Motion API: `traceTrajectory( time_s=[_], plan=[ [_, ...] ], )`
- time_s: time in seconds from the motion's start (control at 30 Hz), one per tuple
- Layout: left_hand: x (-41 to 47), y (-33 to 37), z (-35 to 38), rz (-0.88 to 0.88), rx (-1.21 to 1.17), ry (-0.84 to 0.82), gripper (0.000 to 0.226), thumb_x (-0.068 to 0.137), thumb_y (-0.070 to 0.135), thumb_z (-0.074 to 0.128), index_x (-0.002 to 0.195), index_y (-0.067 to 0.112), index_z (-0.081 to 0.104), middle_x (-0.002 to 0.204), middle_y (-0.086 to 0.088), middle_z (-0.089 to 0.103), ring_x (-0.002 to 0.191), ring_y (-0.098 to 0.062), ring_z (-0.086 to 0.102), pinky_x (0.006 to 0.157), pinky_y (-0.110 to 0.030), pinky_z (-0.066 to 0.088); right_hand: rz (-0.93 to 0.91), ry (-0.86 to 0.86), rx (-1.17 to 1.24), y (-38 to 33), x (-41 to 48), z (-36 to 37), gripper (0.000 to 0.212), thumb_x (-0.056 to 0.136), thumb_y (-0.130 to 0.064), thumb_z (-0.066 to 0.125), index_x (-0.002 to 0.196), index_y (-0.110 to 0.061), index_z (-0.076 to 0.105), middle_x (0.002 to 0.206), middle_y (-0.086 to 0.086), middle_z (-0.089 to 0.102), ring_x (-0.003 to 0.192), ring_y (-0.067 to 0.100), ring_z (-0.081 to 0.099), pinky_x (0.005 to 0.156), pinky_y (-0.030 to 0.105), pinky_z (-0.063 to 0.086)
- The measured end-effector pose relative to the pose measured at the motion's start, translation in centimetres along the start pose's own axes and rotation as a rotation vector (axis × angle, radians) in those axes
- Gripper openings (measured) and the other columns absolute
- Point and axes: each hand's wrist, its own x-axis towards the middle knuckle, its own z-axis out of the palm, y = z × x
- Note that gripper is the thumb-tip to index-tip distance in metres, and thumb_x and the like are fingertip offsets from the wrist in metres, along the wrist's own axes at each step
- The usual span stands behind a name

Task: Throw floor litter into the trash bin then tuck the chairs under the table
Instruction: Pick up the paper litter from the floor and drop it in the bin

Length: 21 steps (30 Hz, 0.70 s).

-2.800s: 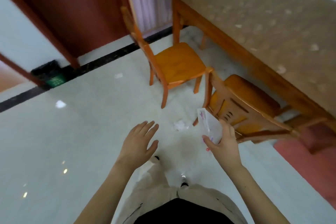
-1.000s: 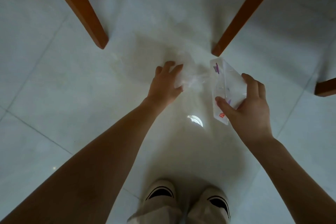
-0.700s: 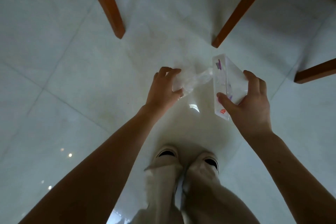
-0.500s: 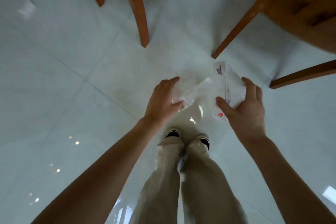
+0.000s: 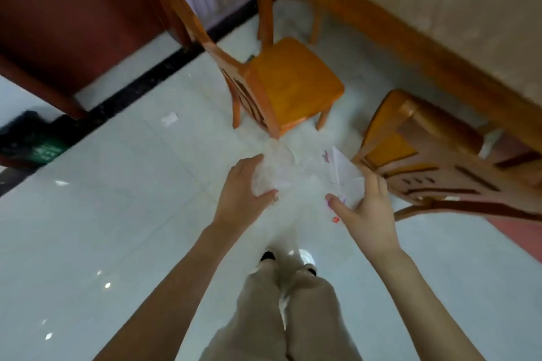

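Observation:
My left hand (image 5: pixel 242 195) grips a crumpled clear plastic wrapper (image 5: pixel 274 168) held above the floor. My right hand (image 5: pixel 363 208) holds a flat white packet (image 5: pixel 344 174) with purple and red marks. Both hands hover in front of me over the white tiled floor. A white scrap of paper (image 5: pixel 169 119) lies on the floor to the left, and a smaller scrap (image 5: pixel 61 183) lies further left. The dark trash bin (image 5: pixel 32 141) with a green label stands at the far left by the wall. Two orange wooden chairs, one ahead (image 5: pixel 290 82) and one at right (image 5: pixel 425 152), stand pulled out from the table (image 5: pixel 425 9).
A dark red door and wooden frame (image 5: pixel 73 23) fill the upper left. A black floor strip runs along the wall. A red mat (image 5: pixel 522 231) lies at the right edge. My legs and shoes (image 5: pixel 287 261) are below the hands.
I bent down and took the clear wrapper off the floor with my left hand. Since then I have risen, and the view now takes in the chairs, table and bin.

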Motion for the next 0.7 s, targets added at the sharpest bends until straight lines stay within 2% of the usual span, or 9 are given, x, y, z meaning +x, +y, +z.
traceTrajectory(
  time_s=[0.1, 0.17, 0.23, 0.3, 0.37, 0.47, 0.53, 0.6, 0.7],
  plan=[
    [-1.8, 0.9, -4.6, -0.027, -0.006, 0.114, 0.055, 0.072, 0.04, 0.081, 0.117, 0.021, 0.057, 0.11, 0.01, 0.06, 0.1, -0.007, 0.057, 0.087, -0.018, 0.047, -0.063, 0.033, -0.009, -3.7, -1.0, -2.5, 0.078, 0.08, -0.042, 0.076, 0.144, -0.019, 0.037, 0.141, 0.003, 0.041, 0.12, 0.018, 0.049, 0.088, 0.028, 0.044],
    [-3.1, 2.2, -7.5, -0.012, -0.011, 0.152, 0.023, 0.074, 0.03, 0.078, 0.09, 0.024, 0.062, 0.083, 0.013, 0.065, 0.077, -0.005, 0.063, 0.07, -0.021, 0.052, -0.108, 0.035, 0.001, -5.6, -1.6, -3.2, 0.079, 0.08, -0.044, 0.076, 0.144, -0.021, 0.036, 0.14, 0.001, 0.041, 0.121, 0.016, 0.047, 0.089, 0.028, 0.046],
    [-4.5, 2.9, -9.7, -0.023, -0.007, 0.169, 0.015, 0.074, 0.024, 0.072, 0.073, 0.024, 0.057, 0.066, 0.011, 0.061, 0.064, -0.006, 0.061, 0.057, -0.021, 0.05, -0.147, 0.021, 0.007, -6.8, -2.1, -3.0, 0.078, 0.079, -0.046, 0.076, 0.142, -0.023, 0.035, 0.134, -0.001, 0.043, 0.118, 0.019, 0.05, 0.087, 0.03, 0.051],
    [-6.1, 2.4, -11.0, -0.057, 0.017, 0.22, 0.017, 0.071, 0.03, 0.07, 0.076, 0.027, 0.054, 0.07, 0.012, 0.059, 0.067, -0.008, 0.058, 0.06, -0.022, 0.049, -0.198, -0.008, 0.024, -7.9, -2.3, -2.5, 0.077, 0.078, -0.046, 0.076, 0.14, -0.026, 0.035, 0.129, -0.002, 0.042, 0.113, 0.02, 0.053, 0.083, 0.032, 0.056],
    [-7.9, 1.5, -11.5, -0.104, 0.012, 0.269, 0.022, 0.068, 0.034, 0.07, 0.081, 0.03, 0.053, 0.08, 0.016, 0.058, 0.074, -0.008, 0.058, 0.065, -0.022, 0.049, -0.251, -0.054, 0.035, -8.5, -2.3, -1.8, 0.076, 0.077, -0.048, 0.076, 0.139, -0.03, 0.034, 0.127, -0.005, 0.041, 0.112, 0.021, 0.054, 0.076, 0.042, 0.061],
    [-11.0, 1.7, -11.6, -0.187, -0.048, 0.403, 0.027, 0.069, 0.017, 0.075, 0.09, 0.018, 0.059, 0.09, 0.016, 0.057, 0.08, -0.008, 0.051, 0.067, -0.017, 0.04, -0.324, -0.129, 0.017, -9.8, -2.2, -0.9, 0.076, 0.078, -0.047, 0.075, 0.139, -0.031, 0.032, 0.126, -0.007, 0.041, 0.113, 0.025, 0.054, 0.076, 0.05, 0.06],
    [-13.0, 2.0, -11.4, -0.247, -0.029, 0.461, 0.03, 0.069, 0.016, 0.075, 0.093, 0.019, 0.058, 0.092, 0.017, 0.055, 0.085, -0.007, 0.049, 0.071, -0.019, 0.039, -0.388, -0.168, -0.004, -10.6, -2.2, -0.4, 0.076, 0.079, -0.05, 0.073, 0.139, -0.031, 0.032, 0.128, -0.007, 0.042, 0.116, 0.023, 0.053, 0.084, 0.046, 0.059],
    [-15.0, 2.4, -11.2, -0.332, -0.043, 0.539, 0.043, 0.069, 0.014, 0.078, 0.107, 0.015, 0.058, 0.095, 0.021, 0.047, 0.092, -0.008, 0.046, 0.074, -0.011, 0.034, -0.464, -0.226, 0.0, -11.4, -2.5, -0.1, 0.074, 0.078, -0.05, 0.073, 0.138, -0.035, 0.033, 0.132, -0.009, 0.043, 0.118, 0.019, 0.052, 0.088, 0.042, 0.057],
    [-18.5, 3.0, -11.1, -0.471, -0.073, 0.655, 0.052, 0.069, 0.01, 0.079, 0.116, 0.012, 0.057, 0.097, 0.022, 0.043, 0.096, -0.008, 0.043, 0.074, -0.005, 0.032, -0.551, -0.341, 0.033, -12.4, -3.2, 0.5, 0.07, 0.078, -0.044, 0.076, 0.135, -0.036, 0.036, 0.13, -0.012, 0.043, 0.117, 0.013, 0.05, 0.088, 0.033, 0.054]
  ],
)
